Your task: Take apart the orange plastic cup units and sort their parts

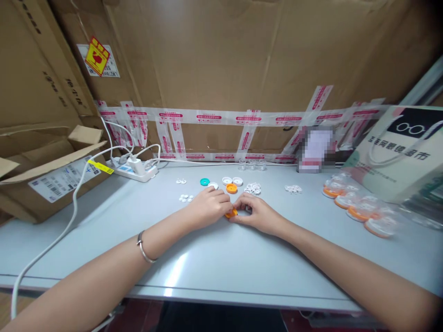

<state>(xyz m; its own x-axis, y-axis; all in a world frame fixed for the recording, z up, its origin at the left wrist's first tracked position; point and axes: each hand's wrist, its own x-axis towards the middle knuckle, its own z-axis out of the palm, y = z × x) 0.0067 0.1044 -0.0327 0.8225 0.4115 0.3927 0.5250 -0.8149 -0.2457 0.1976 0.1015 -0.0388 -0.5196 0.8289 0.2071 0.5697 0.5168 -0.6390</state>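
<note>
Both of my hands meet over the middle of the table around an orange round plastic cap (230, 213), which they partly cover. My left hand (212, 208) reaches in from the left with its fingers bent down onto the cap. My right hand (254, 212) pinches the cap's right edge between thumb and fingers. Just beyond lie another orange cap (231, 188), two white caps (232, 181), a white cap (213, 185) near my left knuckles and a green cap (205, 181). A pile of small white rings (252, 188) is behind my right hand.
Small white discs (186, 198) lie left of my hands, and more small white pieces (293, 189) to the right. Clear cups (252, 165) stand at the back. Capped clear containers (360, 210) line the right, by a paper bag (398, 152). Left are a power strip (136, 170) and an open carton (51, 184).
</note>
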